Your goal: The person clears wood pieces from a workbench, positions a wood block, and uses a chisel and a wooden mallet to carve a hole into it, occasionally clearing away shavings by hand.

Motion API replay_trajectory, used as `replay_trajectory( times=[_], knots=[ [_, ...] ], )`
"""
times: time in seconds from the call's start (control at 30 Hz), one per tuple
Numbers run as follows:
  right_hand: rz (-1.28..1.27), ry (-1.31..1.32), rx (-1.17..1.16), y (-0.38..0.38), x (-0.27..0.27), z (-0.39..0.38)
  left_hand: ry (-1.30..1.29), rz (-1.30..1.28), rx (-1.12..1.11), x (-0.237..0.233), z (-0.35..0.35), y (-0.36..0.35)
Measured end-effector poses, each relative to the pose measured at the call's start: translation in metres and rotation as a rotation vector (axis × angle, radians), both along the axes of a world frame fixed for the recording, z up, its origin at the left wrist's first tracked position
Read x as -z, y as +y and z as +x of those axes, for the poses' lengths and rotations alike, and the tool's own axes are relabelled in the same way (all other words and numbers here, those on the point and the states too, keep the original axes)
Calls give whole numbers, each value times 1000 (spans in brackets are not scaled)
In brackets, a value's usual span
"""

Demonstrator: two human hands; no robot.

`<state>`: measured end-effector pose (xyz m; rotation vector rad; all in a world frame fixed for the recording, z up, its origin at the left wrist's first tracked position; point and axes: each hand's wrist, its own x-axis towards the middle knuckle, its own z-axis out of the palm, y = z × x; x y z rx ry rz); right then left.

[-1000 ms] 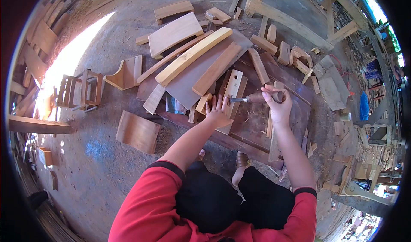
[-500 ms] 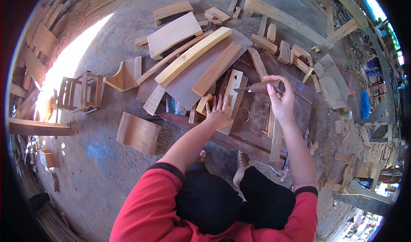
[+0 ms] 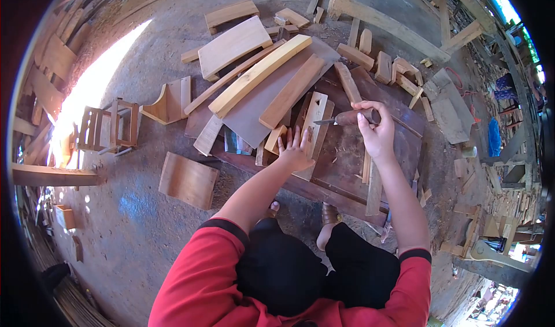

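Note:
My right hand [image 3: 377,135] is closed round the wooden handle of a chisel [image 3: 354,118]. Its metal blade points left, over the upper part of a pale wooden piece [image 3: 317,119] with holes cut in it. Fingers spread, my left hand [image 3: 296,152] lies flat on the lower part of that same piece. A small light wood block [image 3: 276,139] sits just left of my left fingers. Wood shavings lie on the low brown work table [image 3: 341,165] beneath.
Long boards, such as a yellowish plank [image 3: 260,75], are stacked on the table's far left. A curved panel [image 3: 188,179] lies on the floor to the left, near a small wooden chair frame [image 3: 110,127]. Wood blocks [image 3: 383,68] and a timber frame [image 3: 387,26] are beyond.
The chisel and my right hand have shifted very slightly, with the blade tip a little to the left. My left hand stays on the wooden piece.

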<state>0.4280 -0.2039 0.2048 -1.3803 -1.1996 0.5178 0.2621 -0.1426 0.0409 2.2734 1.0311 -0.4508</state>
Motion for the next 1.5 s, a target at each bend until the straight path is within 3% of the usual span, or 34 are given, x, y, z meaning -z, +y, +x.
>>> replay_trajectory(
  times=[0.93, 1.03, 1.1, 1.5],
  knots=[
    [-28, 86, -99, -3, 5, -5, 2, -6, 4, -5, -1, 1],
    [-29, 46, -78, -2, -2, -13, 33, -50, -10, -19, 0, 1],
    [-22, -150, -91, -1, -6, -17, 30, -41, -13, -17, 0, 0],
    [-22, -59, -66, 2, -8, -16, 24, -17, -4, -4, 1, 2]
  ],
)
